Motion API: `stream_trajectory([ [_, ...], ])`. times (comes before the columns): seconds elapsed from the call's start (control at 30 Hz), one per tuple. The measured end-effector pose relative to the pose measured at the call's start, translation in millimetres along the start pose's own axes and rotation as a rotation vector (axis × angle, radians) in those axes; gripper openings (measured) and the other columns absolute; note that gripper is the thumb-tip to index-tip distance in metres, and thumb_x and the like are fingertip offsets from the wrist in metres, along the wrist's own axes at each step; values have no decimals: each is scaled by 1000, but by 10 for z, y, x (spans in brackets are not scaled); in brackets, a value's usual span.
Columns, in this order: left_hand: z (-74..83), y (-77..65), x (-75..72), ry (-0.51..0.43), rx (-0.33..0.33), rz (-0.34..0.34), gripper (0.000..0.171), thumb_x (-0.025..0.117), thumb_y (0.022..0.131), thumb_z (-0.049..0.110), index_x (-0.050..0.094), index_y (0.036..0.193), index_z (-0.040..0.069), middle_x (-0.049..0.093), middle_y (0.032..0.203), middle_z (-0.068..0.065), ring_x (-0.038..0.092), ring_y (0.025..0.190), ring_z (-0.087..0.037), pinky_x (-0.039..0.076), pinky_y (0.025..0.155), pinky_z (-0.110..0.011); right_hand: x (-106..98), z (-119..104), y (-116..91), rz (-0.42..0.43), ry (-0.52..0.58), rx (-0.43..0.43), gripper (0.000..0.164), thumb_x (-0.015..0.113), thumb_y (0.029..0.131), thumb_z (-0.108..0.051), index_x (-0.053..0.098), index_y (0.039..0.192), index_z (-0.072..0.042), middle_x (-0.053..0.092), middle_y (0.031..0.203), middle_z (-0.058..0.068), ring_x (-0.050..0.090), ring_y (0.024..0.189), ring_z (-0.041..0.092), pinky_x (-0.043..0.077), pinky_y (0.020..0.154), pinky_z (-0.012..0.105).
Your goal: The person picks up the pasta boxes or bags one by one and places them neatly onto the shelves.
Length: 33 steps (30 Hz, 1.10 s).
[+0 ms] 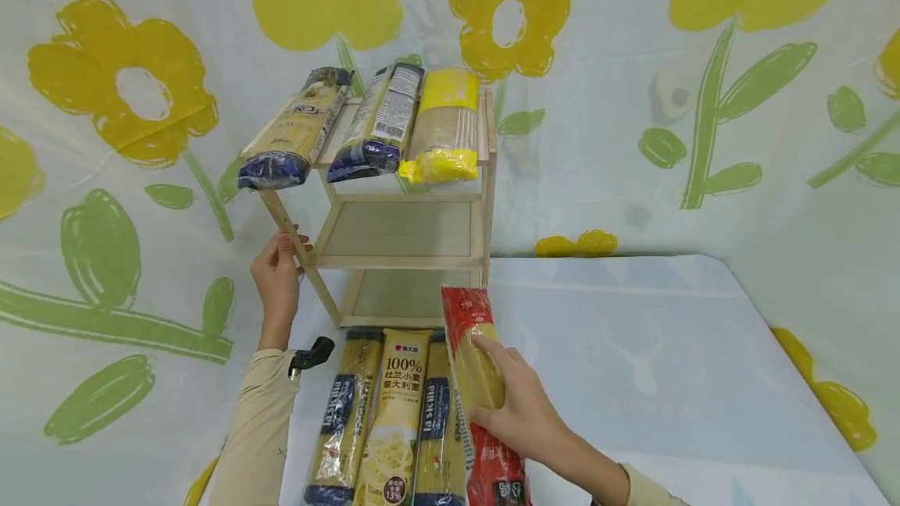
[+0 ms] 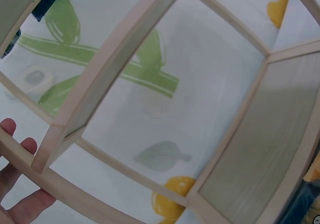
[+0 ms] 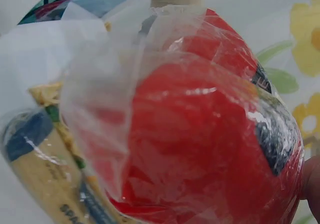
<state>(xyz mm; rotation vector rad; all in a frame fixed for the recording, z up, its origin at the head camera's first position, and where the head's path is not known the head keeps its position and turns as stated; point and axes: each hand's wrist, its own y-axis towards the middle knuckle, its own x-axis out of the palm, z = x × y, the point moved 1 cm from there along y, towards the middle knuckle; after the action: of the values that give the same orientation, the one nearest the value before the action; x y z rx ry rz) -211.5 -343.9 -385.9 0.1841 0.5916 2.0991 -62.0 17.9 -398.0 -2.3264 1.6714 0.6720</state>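
Observation:
My left hand [image 1: 277,268] grips the front left post of a wooden shelf rack [image 1: 401,262]; in the left wrist view, fingertips [image 2: 30,145] show around the rail. My right hand [image 1: 523,404] holds a red-and-clear pack of spaghetti [image 1: 485,397] between thumb and fingers, tilted in front of the rack's lower right. In the right wrist view the red end of the pack [image 3: 200,134] fills the middle and hides most of the hand. Below the rack lie a blue-banded spaghetti pack [image 1: 342,420], a yellow pasta pack [image 1: 394,412] and another blue-banded pack [image 1: 437,412], partly covered by the red one.
On the rack's top shelf lie two blue-ended pasta packs [image 1: 298,127] and a yellow-ended noodle pack [image 1: 444,127], their ends over the front edge. The middle shelf [image 1: 404,229] and lower shelf [image 1: 408,293] show bare panels. A pale table [image 1: 654,365] extends right; a flowered cloth [image 1: 598,139] hangs behind.

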Motion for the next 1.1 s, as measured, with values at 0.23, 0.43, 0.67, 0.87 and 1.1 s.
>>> stream_trajectory([
  [0.23, 1, 0, -15, 17, -10, -6, 38, 44, 100, 32, 67, 114, 6, 68, 100, -17, 66, 86, -13, 53, 58, -20, -81, -253, 172, 21, -23, -82, 87, 81, 68, -3, 39, 143, -16, 52, 110, 12, 51, 84, 21, 49, 55, 23],
  [0.43, 16, -10, -25, 8, -1, -8, 38, 44, 99, 34, 68, 114, 9, 68, 99, -18, 66, 86, -15, 53, 58, -20, -155, -433, 391, 58, -41, -140, 86, 81, 68, -1, 41, 142, -14, 53, 116, 13, 51, 86, 22, 50, 56, 26],
  [0.67, 10, -14, -19, 10, -22, -21, 40, 45, 98, 37, 68, 113, 9, 68, 98, -14, 66, 87, -15, 53, 59, -21, -217, -545, 720, 100, -76, -170, 83, 81, 67, -1, 43, 140, -10, 53, 119, 18, 52, 87, 26, 50, 56, 30],
  [0.87, 3, -23, -21, 0, -14, -21, 41, 44, 98, 38, 68, 112, 9, 67, 98, -18, 67, 86, -18, 53, 59, -22, -244, -616, 1032, 117, -116, -179, 80, 79, 67, -2, 44, 139, -8, 54, 125, 17, 52, 97, 29, 51, 60, 33],
  [1.1, 15, -20, -12, -4, 28, -23, 38, 44, 99, 34, 68, 112, 9, 67, 98, -19, 67, 85, -17, 53, 58, -22, -281, -695, 1447, 165, -164, -207, 73, 73, 66, -2, 48, 134, -9, 60, 103, 19, 51, 86, 28, 49, 56, 33],
])
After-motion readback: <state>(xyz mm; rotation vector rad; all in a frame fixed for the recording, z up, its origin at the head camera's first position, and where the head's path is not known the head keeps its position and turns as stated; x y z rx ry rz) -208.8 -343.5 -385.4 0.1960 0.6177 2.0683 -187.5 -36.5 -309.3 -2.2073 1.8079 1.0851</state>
